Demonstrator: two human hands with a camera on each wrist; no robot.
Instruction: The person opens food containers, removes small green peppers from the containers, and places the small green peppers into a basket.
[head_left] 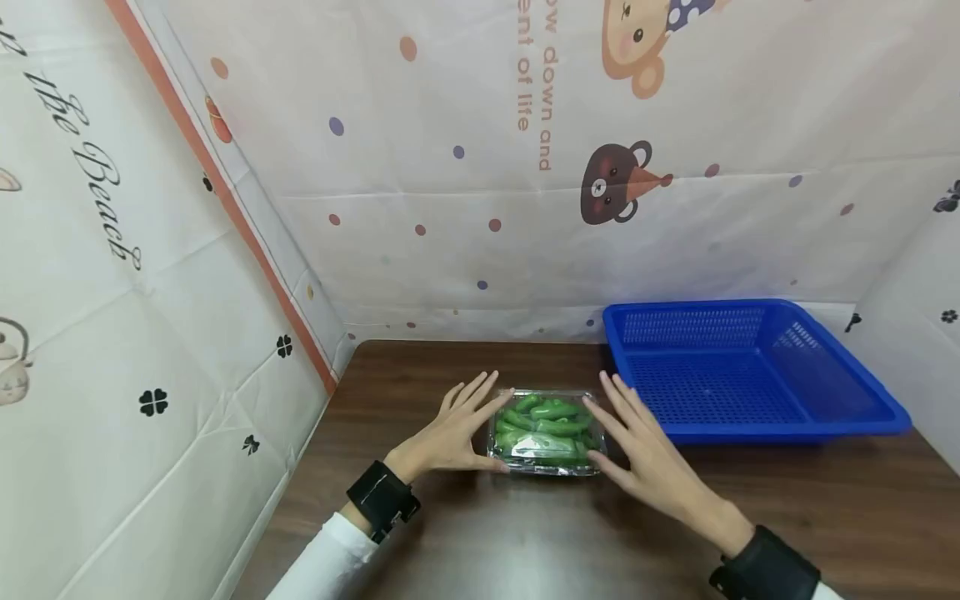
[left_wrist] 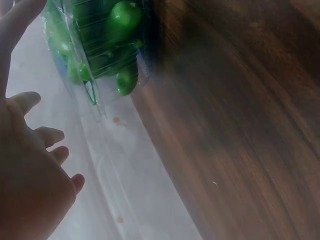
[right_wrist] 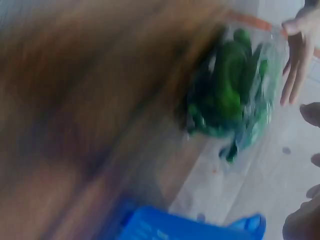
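Note:
A clear plastic box of green peppers sits on the brown table between the two hands. My left hand is at its left side, fingers spread and extended, fingertips and thumb right at the box's edge. Along the right side, my right hand has its fingers spread, with the tips close to the box's rim. In the left wrist view, the left hand has its fingers apart, and the box of peppers shows above them. The right wrist view is blurred; the peppers appear left of the right hand's fingertips.
A blue perforated plastic basket stands at the back right of the wooden table, close behind the right hand. Printed white cloth hangs along the back and both sides. A black band wraps each wrist.

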